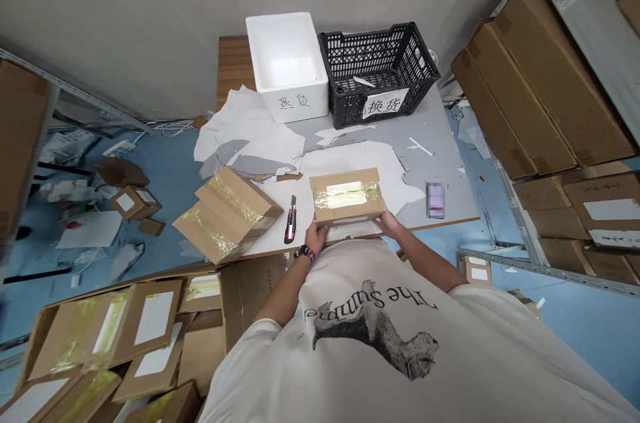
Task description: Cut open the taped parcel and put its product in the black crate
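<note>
Both hands are on the box (345, 199), which sits right at the table's (445, 143) near edge, just ahead of the person's shirt (370, 316). Left hand (317, 236) has the near left corner, fingers bent in against the cardboard, not spread out. Right hand (389, 224) has the near right corner, gripping it between thumb and fingers as far as I can see, though some of those fingers are hidden so I can't tell exactly how they sit. Hands are apart, box between them. It's got shiny yellowish tape over a white label on top.

Just left of the left hand there's a red and black cutter (291, 223), blade end pointing away from the person. Further left, more taped cardboard (227, 209) sits at an angle, poking past the table edge. Phone (435, 201) lies to the right of the right hand, screen lit, kinda pixelated.

Beyond both hands: torn white paper (355, 159), then a white foam bin (287, 63) and a black crate (377, 76) side by side. Down left of the left hand, a big carton (253, 289) is packed with boxes. Shelf (550, 269) with cartons off to the right.
</note>
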The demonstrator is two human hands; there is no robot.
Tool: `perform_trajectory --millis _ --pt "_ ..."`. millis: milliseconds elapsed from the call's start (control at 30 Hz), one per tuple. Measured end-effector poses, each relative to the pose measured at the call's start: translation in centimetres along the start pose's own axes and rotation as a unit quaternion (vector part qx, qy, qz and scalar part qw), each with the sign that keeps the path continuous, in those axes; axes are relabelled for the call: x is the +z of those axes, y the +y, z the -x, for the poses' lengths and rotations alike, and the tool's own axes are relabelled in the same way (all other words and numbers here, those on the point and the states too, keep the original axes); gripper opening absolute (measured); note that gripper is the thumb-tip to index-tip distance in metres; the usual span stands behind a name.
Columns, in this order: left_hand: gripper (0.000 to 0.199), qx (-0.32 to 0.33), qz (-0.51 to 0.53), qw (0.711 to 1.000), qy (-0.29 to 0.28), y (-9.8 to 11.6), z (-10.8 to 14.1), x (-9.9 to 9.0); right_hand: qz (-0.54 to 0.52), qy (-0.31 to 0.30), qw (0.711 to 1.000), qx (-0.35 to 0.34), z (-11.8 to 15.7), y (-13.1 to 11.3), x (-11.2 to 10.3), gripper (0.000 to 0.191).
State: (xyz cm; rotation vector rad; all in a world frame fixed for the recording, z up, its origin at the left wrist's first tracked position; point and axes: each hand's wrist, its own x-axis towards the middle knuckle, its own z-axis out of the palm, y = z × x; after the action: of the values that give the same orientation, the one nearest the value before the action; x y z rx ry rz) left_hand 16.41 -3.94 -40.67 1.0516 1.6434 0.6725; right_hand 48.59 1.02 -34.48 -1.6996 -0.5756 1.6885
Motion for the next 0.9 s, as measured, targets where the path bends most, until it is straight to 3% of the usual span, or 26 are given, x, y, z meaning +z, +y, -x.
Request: perform_trajectory --millis 167,267,400,467,533,600,700,800,900 --pt "0.037 -0.003 -0.043 0.999 0.014 1.3 -2.5 0.3 0.05 0.03 0.998 0.018 -1.4 -2.5 -0.1 0.047" --pt "0.03 0.011 -0.069 0.998 0.01 2.2 -2.8 0.1 0.078 0.077 0.994 -0.013 -1.5 -4.2 -0.6 0.052" --pt "0.032 0.055 -0.102 0.993 0.006 3.1 -1.7 -1.6 0.118 0.127 0.969 -0.178 -0.9 -6.4 0.0 0.081" --pt "0.052 0.09 -0.158 0.982 0.043 3.2 -0.8 -3.1 0.205 0.106 0.938 -0.259 -0.4 -6.9 0.8 0.095" --pt "0.067 0.095 -0.235 0.961 0.113 2.8 0.2 -4.9 0.287 0.069 0.906 -0.303 0.2 -6.7 1.5 0.101" --pt "0.071 0.047 -0.294 0.94 0.169 2.1 1.1 -6.4 0.331 0.047 0.887 -0.319 1.0 -6.0 1.8 0.098" --pt "0.067 -0.051 -0.331 0.929 0.155 1.0 2.0 -8.0 0.365 0.045 0.874 -0.319 2.2 -4.7 1.5 0.094" --pt "0.059 -0.1 -0.302 0.941 0.116 0.5 2.2 -8.7 0.401 0.044 0.86 -0.313 2.9 -4.4 1.2 0.093" --pt "0.042 -0.109 -0.19 0.968 0.124 1.3 1.9 -8.8 0.453 0.069 0.829 -0.319 3.3 -5.6 1.5 0.086"
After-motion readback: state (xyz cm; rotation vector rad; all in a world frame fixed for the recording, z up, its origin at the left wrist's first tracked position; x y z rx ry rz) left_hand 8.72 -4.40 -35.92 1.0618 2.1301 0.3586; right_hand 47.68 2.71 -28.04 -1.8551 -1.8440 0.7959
